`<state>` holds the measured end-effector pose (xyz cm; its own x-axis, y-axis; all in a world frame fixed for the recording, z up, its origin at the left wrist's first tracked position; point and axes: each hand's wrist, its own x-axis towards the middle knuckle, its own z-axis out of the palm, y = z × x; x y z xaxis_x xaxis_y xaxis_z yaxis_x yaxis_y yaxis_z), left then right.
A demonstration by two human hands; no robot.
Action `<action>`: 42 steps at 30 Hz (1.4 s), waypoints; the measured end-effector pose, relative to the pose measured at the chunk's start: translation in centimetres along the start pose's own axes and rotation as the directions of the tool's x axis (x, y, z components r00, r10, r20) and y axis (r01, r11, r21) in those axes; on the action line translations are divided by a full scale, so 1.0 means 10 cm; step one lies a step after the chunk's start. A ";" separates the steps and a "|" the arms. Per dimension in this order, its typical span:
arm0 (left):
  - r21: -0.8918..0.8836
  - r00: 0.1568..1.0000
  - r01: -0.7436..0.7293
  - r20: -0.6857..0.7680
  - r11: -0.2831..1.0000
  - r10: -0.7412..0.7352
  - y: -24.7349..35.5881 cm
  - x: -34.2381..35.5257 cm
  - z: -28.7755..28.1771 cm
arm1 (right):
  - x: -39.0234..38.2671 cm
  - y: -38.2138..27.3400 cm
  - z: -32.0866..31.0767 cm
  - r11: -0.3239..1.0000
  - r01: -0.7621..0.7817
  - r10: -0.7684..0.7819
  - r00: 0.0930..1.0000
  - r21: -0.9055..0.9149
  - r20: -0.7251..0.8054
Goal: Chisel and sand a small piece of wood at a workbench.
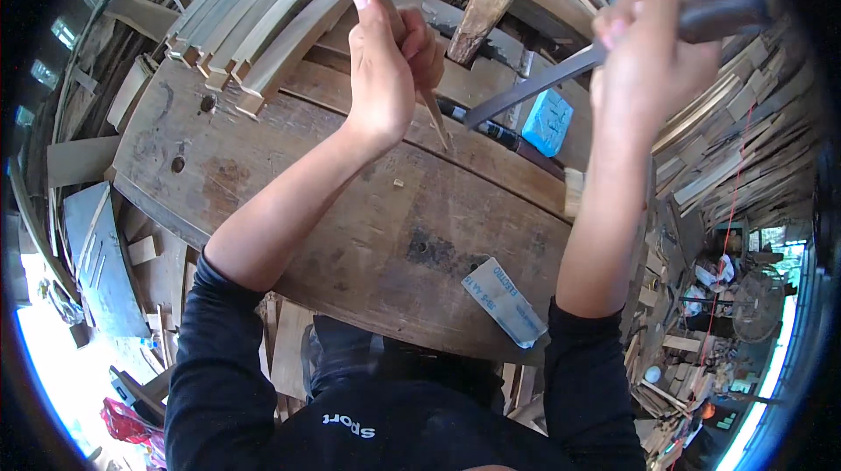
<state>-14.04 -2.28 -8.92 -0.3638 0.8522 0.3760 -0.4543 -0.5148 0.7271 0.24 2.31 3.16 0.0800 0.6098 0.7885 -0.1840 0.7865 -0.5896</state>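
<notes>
My left hand is raised over the workbench, its fingers closed round a narrow piece of wood. The wood's thin lower end points down toward the bench top, and its upper end shows beside my thumb. My right hand, slightly blurred, grips a chisel-like tool with a long flat dark blade. Its thick dark handle sticks out past the hand to the upper right. The blade slants down and left, its tip a little right of the wood and apparently apart from it.
Several curved wooden strips lie at the bench's far left. A rough timber piece leans at the back. A blue block lies by the right forearm, and a printed grey-beige sheet near the front edge. Stacked wood crowds the right.
</notes>
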 end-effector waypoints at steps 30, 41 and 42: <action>-0.015 0.998 0.051 0.043 0.999 -0.050 -0.02 -0.07 0.07 | -0.03 -0.02 -0.02 1.000 -0.021 0.021 1.000 0.002 -0.007; -0.028 0.999 0.032 -0.017 0.999 -0.032 -0.06 -0.01 0.00 | -0.17 -0.03 0.03 0.993 -0.082 0.088 0.994 0.082 -0.065; -0.023 0.999 0.035 -0.024 0.999 -0.035 -0.05 -0.02 -0.01 | -0.11 -0.08 0.02 0.995 -0.065 0.071 0.995 0.080 -0.072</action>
<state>-13.85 -2.19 -9.43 -0.3669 0.8673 0.3364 -0.4852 -0.4870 0.7263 0.11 1.02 2.81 0.1370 0.6696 0.7300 -0.2668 0.7346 -0.6238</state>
